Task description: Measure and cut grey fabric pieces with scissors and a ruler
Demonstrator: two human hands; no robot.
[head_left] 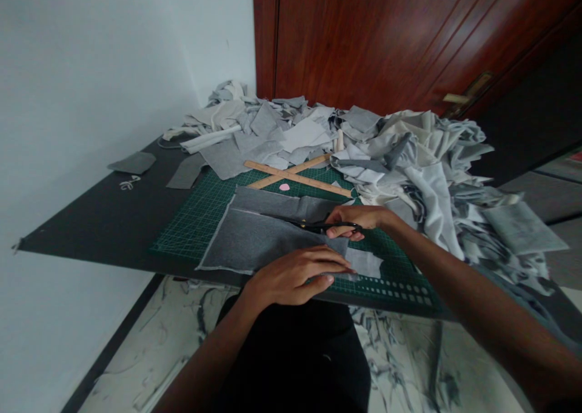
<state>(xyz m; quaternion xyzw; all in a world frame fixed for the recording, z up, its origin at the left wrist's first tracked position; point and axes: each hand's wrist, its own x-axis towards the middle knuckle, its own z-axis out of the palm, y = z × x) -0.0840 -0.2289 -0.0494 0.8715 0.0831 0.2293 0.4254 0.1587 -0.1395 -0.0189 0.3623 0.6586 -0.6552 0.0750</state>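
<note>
A piece of grey fabric point(254, 243) lies on the green cutting mat point(182, 231). My right hand point(348, 221) is closed round the handles of black scissors point(313, 225), whose blades point left into the fabric along a slit. On the near edge of the fabric my left hand point(300, 273) lies flat, fingers stretched to the right, holding nothing that I can see. A smaller light grey scrap point(366, 261) sits just right of its fingertips. Behind the fabric, two wooden rulers point(295, 174) cross each other, and a small pink piece point(284, 187) rests beside them.
Heaps of grey and white fabric scraps point(304, 134) cover the back of the dark table point(91, 231), with a larger pile point(427, 170) on the right. A white wall point(113, 67) stands left, a wooden door point(354, 37) behind. Scraps also litter the floor.
</note>
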